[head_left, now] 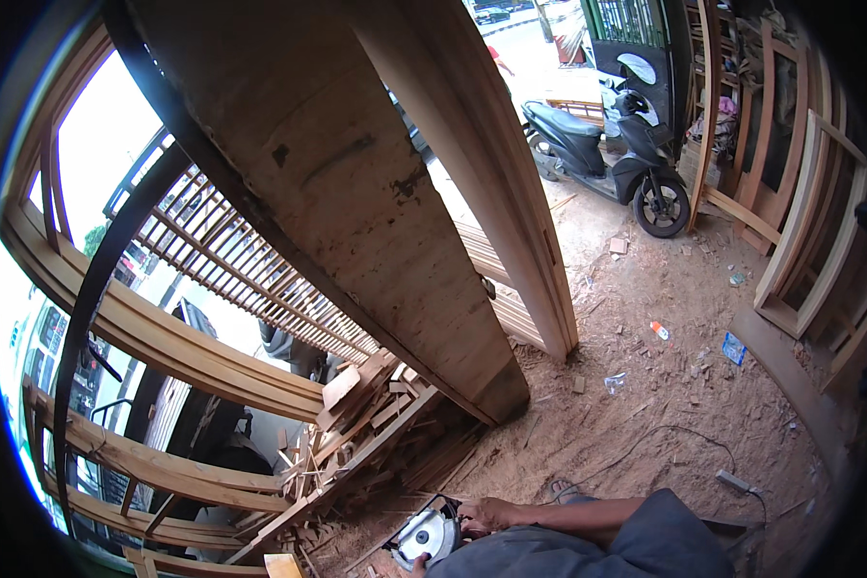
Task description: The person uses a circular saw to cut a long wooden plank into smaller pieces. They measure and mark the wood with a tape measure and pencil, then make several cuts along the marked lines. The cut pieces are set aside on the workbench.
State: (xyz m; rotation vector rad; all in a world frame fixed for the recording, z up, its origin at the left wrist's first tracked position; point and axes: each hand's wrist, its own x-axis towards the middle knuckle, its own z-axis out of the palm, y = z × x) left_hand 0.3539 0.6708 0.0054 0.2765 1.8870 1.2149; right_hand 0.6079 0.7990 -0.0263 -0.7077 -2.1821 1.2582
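A circular saw (429,533) with a silver housing is at the bottom centre, held close against my dark-clothed body. My right hand (486,515) is closed on its upper end, with the forearm reaching in from the right. My left hand (417,564) shows only partly at the saw's lower left, fingers against it; the rest is hidden. A pale wood block (281,567) lies at the lower edge, left of the saw.
A tall panel (356,222) and timber post (511,231) stand ahead. Wooden frames lean left and right. Offcuts (376,414) pile beside the panel. A black scooter (597,164) is parked behind. A cord and power strip (732,479) lie on the sawdust-covered floor (645,405).
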